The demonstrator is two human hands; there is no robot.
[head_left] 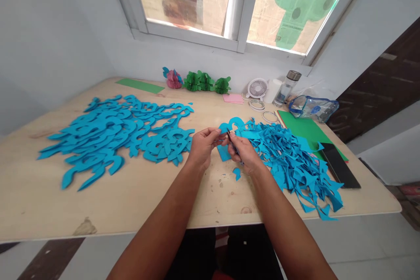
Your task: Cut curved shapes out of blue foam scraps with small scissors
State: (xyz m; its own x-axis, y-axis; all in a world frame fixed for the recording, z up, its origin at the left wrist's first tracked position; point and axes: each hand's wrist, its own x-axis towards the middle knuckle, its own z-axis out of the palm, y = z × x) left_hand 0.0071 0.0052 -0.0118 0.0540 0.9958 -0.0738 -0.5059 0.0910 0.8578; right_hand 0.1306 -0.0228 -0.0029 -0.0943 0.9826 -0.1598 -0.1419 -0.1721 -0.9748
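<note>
Between finger and thumb, my left hand (204, 143) pinches a curved blue paper piece (233, 123). Wrapped round the handles of dark scissors (233, 143) is my right hand (245, 152), with the blades at the paper's edge. Just below the hands lie a blue paper sheet (223, 153) and a small blue scrap (236, 173). To the left spreads a large pile of curved blue paper cutouts (111, 127), some in chain-like shapes. A heap of pointed blue paper offcuts (292, 157) lies right of my right hand.
Along the wall stand green paper figures (203, 82), a pink paper figure (173, 79), a small fan (257, 88) and a glass bottle (287, 87). A clear pouch (313, 108), green sheets (308, 130) and a black phone-like slab (340, 166) lie on the right. Tape rolls (257, 105) sit near the fan.
</note>
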